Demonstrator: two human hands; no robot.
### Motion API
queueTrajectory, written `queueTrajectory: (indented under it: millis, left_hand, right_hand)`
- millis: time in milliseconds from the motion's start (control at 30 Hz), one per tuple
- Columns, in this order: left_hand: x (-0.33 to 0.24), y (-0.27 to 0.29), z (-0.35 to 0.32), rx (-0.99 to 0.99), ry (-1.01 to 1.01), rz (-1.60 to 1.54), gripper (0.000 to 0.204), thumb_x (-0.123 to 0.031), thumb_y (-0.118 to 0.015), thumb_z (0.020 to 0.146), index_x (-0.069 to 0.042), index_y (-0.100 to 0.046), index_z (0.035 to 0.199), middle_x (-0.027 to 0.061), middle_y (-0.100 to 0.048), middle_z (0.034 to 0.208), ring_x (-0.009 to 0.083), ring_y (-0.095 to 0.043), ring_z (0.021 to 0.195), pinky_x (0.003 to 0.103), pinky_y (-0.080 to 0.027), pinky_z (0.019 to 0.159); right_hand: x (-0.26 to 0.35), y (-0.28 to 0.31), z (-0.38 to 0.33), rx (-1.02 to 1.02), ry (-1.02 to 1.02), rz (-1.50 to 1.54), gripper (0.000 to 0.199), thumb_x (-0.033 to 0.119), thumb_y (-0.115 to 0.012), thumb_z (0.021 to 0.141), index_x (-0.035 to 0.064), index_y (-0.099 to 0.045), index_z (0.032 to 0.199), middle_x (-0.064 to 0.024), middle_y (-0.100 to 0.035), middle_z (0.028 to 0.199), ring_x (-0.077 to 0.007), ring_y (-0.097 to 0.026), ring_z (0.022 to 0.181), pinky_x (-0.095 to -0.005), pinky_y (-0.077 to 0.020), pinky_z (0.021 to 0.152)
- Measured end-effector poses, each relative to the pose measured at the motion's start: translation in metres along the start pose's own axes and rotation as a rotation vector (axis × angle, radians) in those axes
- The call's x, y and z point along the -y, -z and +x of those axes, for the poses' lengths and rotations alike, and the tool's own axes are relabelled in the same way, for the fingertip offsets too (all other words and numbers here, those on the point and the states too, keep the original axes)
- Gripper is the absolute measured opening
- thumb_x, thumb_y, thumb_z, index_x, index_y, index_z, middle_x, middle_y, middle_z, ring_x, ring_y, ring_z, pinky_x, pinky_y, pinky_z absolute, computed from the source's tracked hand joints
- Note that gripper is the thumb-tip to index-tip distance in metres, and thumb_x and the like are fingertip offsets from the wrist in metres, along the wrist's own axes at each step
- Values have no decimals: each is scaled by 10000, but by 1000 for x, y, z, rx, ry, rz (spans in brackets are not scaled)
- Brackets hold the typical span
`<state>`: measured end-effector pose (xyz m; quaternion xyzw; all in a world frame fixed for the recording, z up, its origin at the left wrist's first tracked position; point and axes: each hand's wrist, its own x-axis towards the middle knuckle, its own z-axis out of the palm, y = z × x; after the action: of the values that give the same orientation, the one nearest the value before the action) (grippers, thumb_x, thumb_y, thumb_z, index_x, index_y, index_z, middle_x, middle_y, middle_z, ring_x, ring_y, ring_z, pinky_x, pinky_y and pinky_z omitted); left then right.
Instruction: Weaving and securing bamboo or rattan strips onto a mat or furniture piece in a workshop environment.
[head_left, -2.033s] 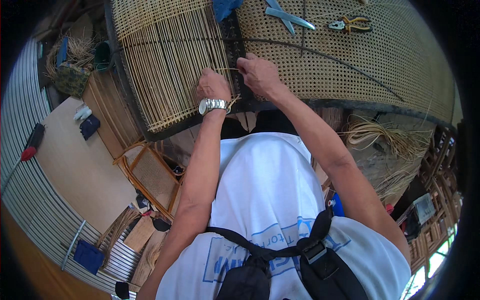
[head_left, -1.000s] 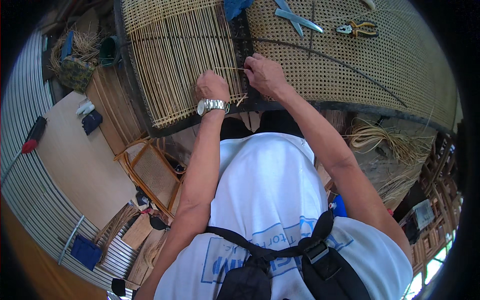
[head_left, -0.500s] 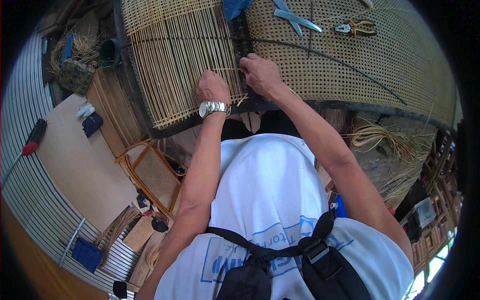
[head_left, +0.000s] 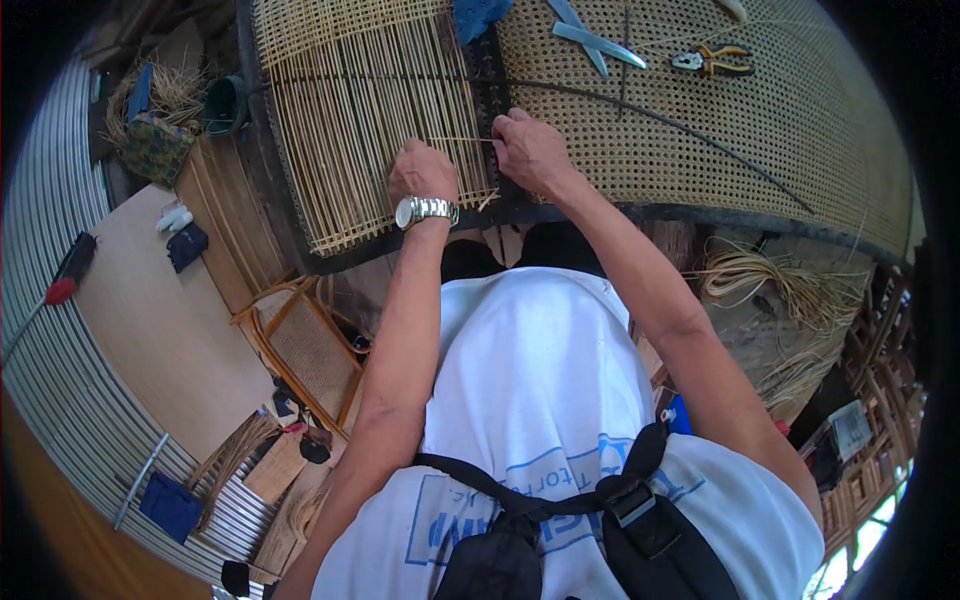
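Note:
A thin pale cane strand [head_left: 468, 139] runs nearly level between my two hands, across the right edge of a half-woven cane panel [head_left: 350, 130]. My left hand [head_left: 423, 172], with a metal watch at the wrist, is closed over the panel's lengthwise strands, its fingertips at the strand's left end. My right hand [head_left: 530, 155] pinches the right end above the dark frame bar [head_left: 491, 85]. The fingertips of both hands are partly hidden. Close weave covers the panel's far end, while long parallel strands lie open nearer me.
On the finished cane mesh [head_left: 700, 150] at right lie pliers [head_left: 712, 61] with yellow-black handles and two crossed metal blades [head_left: 598, 45]. A blue cloth [head_left: 480, 15] rests at the frame's far end. Coiled cane [head_left: 760, 278] lies lower right; a rattan chair [head_left: 310, 345] stands lower left.
My right hand has shifted slightly to the right, and the strand between my hands looks a little longer. My left hand has hardly moved.

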<state>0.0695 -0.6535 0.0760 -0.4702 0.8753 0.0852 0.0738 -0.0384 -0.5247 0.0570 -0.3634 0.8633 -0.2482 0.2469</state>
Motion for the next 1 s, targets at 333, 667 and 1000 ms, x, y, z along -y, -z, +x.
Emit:
queueTrajectory:
  millis: [333, 667, 1000]
  left_hand:
    - [14, -7, 0, -225, -72, -249, 104, -128, -605, 850, -35, -635, 886, 198, -663, 783, 391, -647, 741, 488, -509, 667]
    - [17, -2, 0, -117, -105, -72, 166, -189, -631, 849, -43, -709, 848, 185, -689, 828, 363, -667, 770, 463, -528, 682]
    - [17, -6, -1, -241, -70, -180, 170, -202, -597, 871, -54, -675, 847, 191, -672, 765, 385, -660, 719, 492, -511, 637]
  right_hand:
    - [11, -6, 3, 12, -18, -22, 191, 210, -580, 886, 98, -661, 1018, -121, -611, 1003, -320, -655, 912, -479, -474, 792]
    - [11, -9, 5, 12, -9, -64, 176, 162, -589, 839, 89, -649, 988, -128, -609, 1016, -322, -646, 949, -463, -469, 815]
    - [16, -17, 4, -77, 61, -121, 150, 109, -597, 819, 96, -639, 962, -110, -601, 993, -303, -623, 945, -460, -448, 783]
